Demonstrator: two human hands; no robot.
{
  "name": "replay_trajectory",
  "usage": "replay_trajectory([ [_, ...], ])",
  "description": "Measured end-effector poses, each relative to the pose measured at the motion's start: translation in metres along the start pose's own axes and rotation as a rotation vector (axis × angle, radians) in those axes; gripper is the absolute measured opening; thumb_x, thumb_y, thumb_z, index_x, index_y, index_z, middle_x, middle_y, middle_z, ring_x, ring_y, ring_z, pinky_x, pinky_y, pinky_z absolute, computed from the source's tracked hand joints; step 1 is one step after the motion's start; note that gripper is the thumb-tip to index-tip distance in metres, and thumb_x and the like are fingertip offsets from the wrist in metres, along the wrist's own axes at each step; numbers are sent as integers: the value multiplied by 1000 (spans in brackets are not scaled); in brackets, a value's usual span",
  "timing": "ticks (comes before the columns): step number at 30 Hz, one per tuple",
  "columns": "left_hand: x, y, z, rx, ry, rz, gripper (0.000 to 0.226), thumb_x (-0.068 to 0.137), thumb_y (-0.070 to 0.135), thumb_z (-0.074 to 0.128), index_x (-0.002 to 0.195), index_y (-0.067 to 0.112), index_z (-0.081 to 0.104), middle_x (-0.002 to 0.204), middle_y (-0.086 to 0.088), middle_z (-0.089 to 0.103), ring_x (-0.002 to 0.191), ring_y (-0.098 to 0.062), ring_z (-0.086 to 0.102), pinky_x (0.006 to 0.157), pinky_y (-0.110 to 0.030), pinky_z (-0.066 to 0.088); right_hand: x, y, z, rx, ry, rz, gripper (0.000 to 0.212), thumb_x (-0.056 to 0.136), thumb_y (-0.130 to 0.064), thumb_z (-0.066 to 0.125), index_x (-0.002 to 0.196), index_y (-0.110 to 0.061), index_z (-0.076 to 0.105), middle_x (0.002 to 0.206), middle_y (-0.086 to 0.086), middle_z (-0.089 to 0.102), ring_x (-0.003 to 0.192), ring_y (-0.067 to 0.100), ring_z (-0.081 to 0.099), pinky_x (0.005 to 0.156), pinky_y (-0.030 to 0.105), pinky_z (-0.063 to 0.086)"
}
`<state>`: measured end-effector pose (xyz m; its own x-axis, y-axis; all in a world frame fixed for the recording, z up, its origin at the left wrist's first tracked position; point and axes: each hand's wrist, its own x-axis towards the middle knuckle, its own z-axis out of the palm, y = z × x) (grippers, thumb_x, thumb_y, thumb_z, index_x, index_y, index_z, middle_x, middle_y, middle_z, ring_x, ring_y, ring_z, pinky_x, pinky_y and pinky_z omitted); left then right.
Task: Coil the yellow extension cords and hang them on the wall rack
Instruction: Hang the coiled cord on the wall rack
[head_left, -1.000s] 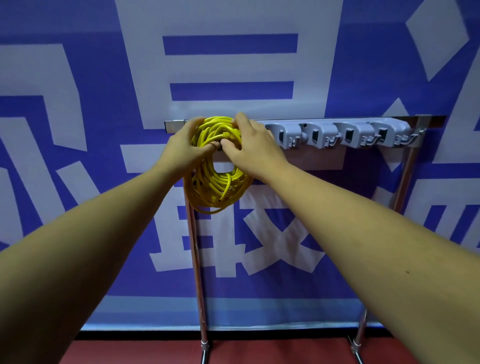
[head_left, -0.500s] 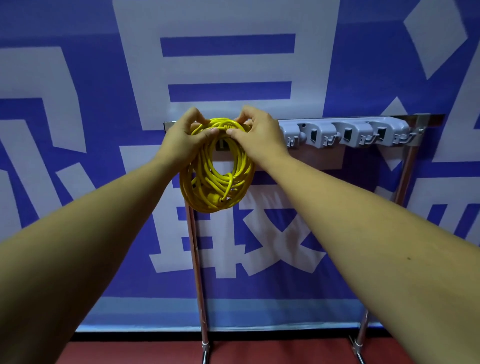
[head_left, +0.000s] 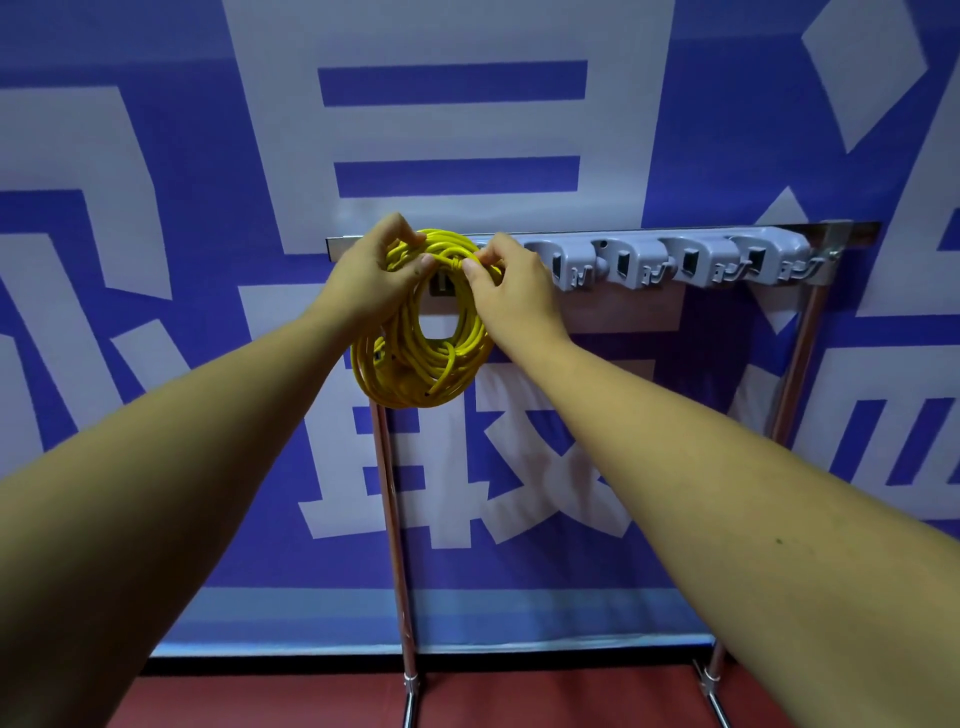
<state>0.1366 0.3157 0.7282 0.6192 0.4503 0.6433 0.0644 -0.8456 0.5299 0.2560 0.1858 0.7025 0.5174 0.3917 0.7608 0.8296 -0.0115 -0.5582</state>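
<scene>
– While I'm pinching the top strands of the yellow cord coil (head_left: 421, 358) with left hand (head_left: 371, 275) and right hand (head_left: 511, 293), where's the holder?
– Right behind your grip, mostly hidden, at the left end of the wall rack (head_left: 841, 231). Coil hangs straight down below your hands. Right hand's nearer the four free holders (head_left: 631, 260), fwiw.

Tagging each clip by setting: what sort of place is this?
Probably a staged indoor recording or demo space, not a real workshop: a big blue-and-white printed banner serves as the wall, the grey clip rack sits on a free-standing metal frame, and the floor is red.
</scene>
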Motion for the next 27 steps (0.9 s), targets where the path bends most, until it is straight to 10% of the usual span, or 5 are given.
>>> replay_trajectory([
  [15, -9, 6, -5, 30, -19, -24, 45, 91, 47, 67, 130, 31, 51, 124, 2, 59, 98, -19, 62, 56, -18, 44, 5, -8, -21, 8, -17, 128, 11, 88, -34, 66, 90, -24, 69, 87, 1, 67, 89, 23, 64, 78, 43, 57],
  [27, -9, 7, -7, 11, -58, -32, 56, 89, 38, 72, 137, 28, 45, 138, -7, 54, 112, -25, 59, 79, -32, 54, 0, -9, -23, -141, -106, 64, 33, 89, -35, 59, 118, -20, 63, 118, 6, 52, 117, 23, 44, 95, 37, 44],
])
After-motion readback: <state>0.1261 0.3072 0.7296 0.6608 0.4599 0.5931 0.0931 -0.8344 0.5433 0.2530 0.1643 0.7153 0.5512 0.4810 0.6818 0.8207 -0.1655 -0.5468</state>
